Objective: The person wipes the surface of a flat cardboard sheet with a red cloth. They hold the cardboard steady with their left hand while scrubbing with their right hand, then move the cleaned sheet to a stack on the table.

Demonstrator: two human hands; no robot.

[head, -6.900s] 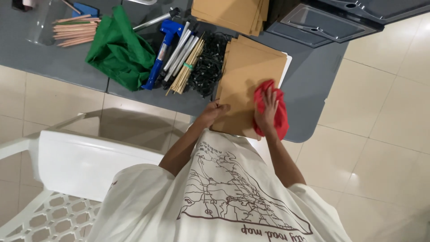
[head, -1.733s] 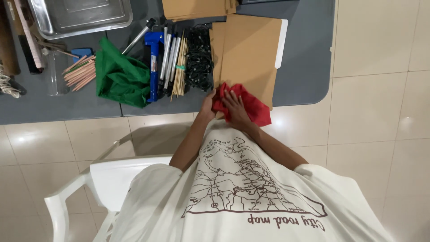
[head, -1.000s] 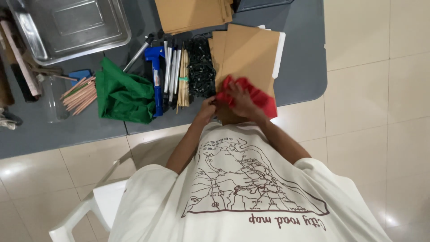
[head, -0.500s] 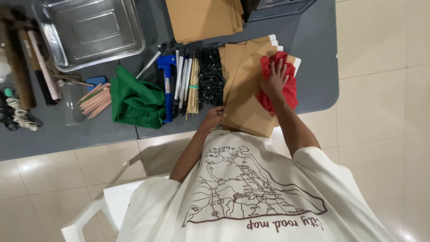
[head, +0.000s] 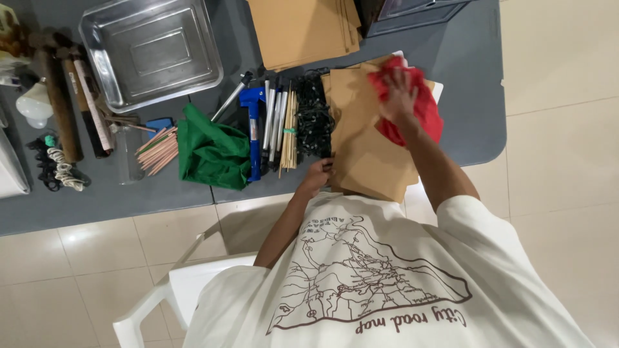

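1. Since half a second ago, right hand (head: 400, 90) is reaching farther across, arm extended, fingers spread flat, pressing red cloth (head: 422, 113) onto brown envelope (head: 367, 138).
2. Left hand (head: 316, 177) is pinching the envelope's near edge.

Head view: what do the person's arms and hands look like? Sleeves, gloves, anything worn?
Both hands are bare: no gloves on the left hand or right hand, and no watch or rings that I can see. Forearms are uncovered; short loose sleeves of a cream T-shirt with a brown map-line print.
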